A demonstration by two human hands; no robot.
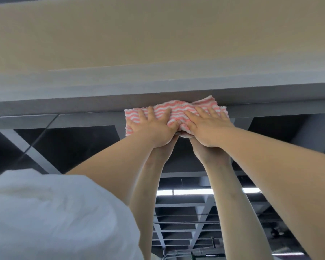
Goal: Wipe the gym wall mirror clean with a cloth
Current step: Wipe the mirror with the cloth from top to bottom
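Note:
A pink-and-white striped cloth (176, 111) lies flat against the very top of the wall mirror (73, 147), right under the grey beam. My left hand (154, 128) presses on the cloth's left half with fingers spread. My right hand (206, 126) presses on its right half, also flat. Both arms reach up and their reflections show in the glass just below the hands. The cloth's lower middle bunches between my two palms.
A grey beam (101, 102) runs across above the mirror's top edge, with a beige ceiling panel (158, 34) higher up. The glass reflects dark ceiling trusses and a strip light (193, 191). My white sleeve (54, 218) fills the lower left.

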